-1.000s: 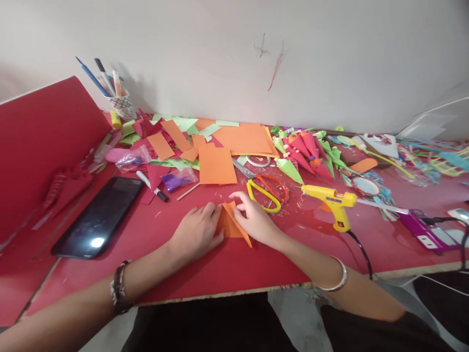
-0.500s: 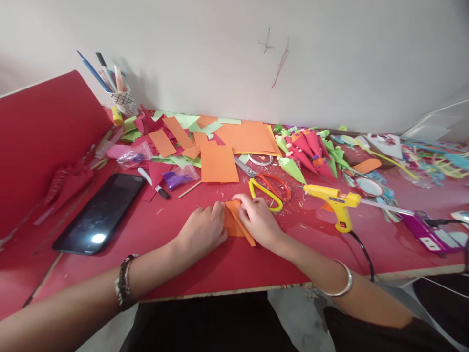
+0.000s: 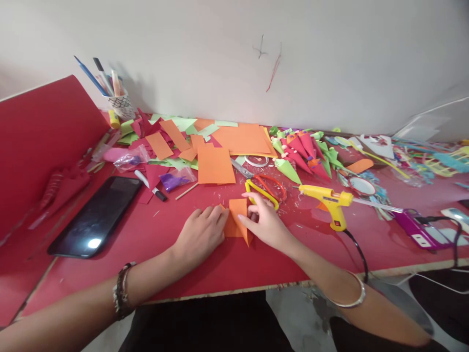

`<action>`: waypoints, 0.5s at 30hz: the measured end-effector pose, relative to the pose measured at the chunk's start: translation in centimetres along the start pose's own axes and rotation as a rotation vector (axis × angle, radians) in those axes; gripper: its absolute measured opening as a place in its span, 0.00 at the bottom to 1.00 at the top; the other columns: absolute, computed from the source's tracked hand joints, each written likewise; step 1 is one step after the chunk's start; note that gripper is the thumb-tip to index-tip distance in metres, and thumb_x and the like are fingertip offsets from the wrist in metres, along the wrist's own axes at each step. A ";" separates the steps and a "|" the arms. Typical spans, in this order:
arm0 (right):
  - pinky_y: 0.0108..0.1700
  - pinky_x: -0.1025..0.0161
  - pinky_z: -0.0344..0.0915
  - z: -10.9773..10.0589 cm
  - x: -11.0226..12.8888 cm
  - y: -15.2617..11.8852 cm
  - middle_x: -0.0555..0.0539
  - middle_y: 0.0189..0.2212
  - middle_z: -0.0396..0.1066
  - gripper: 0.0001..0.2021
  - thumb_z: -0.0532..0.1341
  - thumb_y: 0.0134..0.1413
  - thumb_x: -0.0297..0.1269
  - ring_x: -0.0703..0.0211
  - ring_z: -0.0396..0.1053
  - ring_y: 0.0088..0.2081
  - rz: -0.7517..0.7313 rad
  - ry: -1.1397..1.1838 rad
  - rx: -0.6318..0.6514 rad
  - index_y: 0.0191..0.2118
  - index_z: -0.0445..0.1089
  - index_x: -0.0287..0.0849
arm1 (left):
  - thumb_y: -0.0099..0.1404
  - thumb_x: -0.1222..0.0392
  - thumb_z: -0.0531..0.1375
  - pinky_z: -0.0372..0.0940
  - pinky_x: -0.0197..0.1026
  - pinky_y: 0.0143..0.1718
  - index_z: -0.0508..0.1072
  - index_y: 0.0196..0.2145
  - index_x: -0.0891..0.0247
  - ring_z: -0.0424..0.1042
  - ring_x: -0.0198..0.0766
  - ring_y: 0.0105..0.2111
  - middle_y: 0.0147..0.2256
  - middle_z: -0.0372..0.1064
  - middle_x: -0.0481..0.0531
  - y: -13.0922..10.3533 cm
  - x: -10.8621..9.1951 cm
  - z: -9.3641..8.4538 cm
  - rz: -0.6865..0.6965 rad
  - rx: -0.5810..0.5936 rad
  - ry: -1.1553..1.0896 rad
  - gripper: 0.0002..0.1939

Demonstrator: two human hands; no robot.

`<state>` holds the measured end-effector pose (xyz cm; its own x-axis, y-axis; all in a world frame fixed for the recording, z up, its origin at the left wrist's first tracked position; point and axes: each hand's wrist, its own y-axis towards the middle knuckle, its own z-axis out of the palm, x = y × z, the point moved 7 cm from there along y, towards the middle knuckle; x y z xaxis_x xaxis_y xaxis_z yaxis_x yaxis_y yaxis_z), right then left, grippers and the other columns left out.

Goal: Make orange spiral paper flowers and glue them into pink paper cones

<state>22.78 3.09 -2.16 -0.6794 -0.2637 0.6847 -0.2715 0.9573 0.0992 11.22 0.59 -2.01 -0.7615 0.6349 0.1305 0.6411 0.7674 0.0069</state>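
Near the front of the red table, a small piece of orange paper (image 3: 238, 210) lies between my hands, its right side folded up into a raised flap. My left hand (image 3: 203, 230) holds down the paper's left edge, fingers close together. With thumb on the flap and index finger bent at its upper corner, my right hand (image 3: 266, 220) grips the folded side; its other fingertips are partly hidden. Just beyond lie scissors (image 3: 262, 196) with yellow and red handles. Behind the paper rests a larger orange sheet (image 3: 216, 165).
A yellow glue gun (image 3: 331, 200) with a black cord lies right, beside a purple power strip (image 3: 421, 230). Red and green paper cones (image 3: 306, 151) are heaped behind. On the left are a phone (image 3: 95, 215), a marker (image 3: 150, 186) and a pen cup (image 3: 120, 106).
The folded flap has opened out from a narrow roll into a wider raised strip. My right hand's fingers have shifted and spread along it. My left hand stays on the paper.
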 end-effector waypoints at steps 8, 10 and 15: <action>0.46 0.56 0.53 0.1 -0.3 -0.8 0.59 0.16 0.56 0.15 0.51 0.52 0.29 0.65 0.59 0.21 0.014 -0.023 0.028 0.47 0.56 0.44 | 0.62 0.71 0.46 0.63 0.39 0.29 0.65 0.44 0.65 0.65 0.39 0.33 0.37 0.64 0.54 -0.1 -0.8 0.0 0.039 0.033 -0.016 0.16; 0.49 0.53 0.50 0.1 -0.4 -0.9 0.59 0.17 0.56 0.14 0.50 0.52 0.28 0.66 0.60 0.22 -0.010 -0.079 0.021 0.46 0.57 0.45 | 0.62 0.71 0.46 0.63 0.39 0.28 0.64 0.48 0.65 0.66 0.40 0.34 0.37 0.64 0.54 0.0 -0.9 0.0 0.043 0.038 -0.012 0.18; 0.50 0.51 0.48 -0.3 -0.8 -1.3 0.58 0.18 0.57 0.12 0.49 0.53 0.28 0.66 0.60 0.22 -0.020 -0.179 0.006 0.44 0.59 0.44 | 0.60 0.73 0.47 0.66 0.40 0.28 0.57 0.55 0.63 0.66 0.41 0.36 0.39 0.64 0.54 -0.3 -1.7 -0.1 0.077 0.057 0.030 0.25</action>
<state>23.93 2.15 -2.62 -0.7844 -0.3004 0.5427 -0.2900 0.9510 0.1073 12.31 -0.72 -2.17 -0.7063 0.6900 0.1580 0.6905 0.7208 -0.0610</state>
